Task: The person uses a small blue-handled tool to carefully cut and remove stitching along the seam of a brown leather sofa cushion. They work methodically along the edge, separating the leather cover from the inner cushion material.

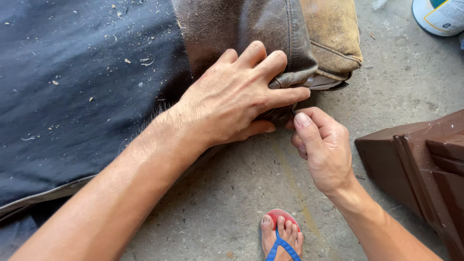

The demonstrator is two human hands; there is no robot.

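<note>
Pressing spread fingers (270,60) on the brown leather cushion (251,29), the left hand (237,96) lay flat while the right hand (321,145), just below the cushion's corner, pinched a thin dark tool (293,111).

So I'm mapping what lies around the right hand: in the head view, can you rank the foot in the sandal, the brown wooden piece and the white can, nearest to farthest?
From the right hand:
1. Brown wooden piece, just to its right on the floor.
2. Foot in the sandal, below it, near the bottom edge.
3. White can, far off in the top right corner.
</note>
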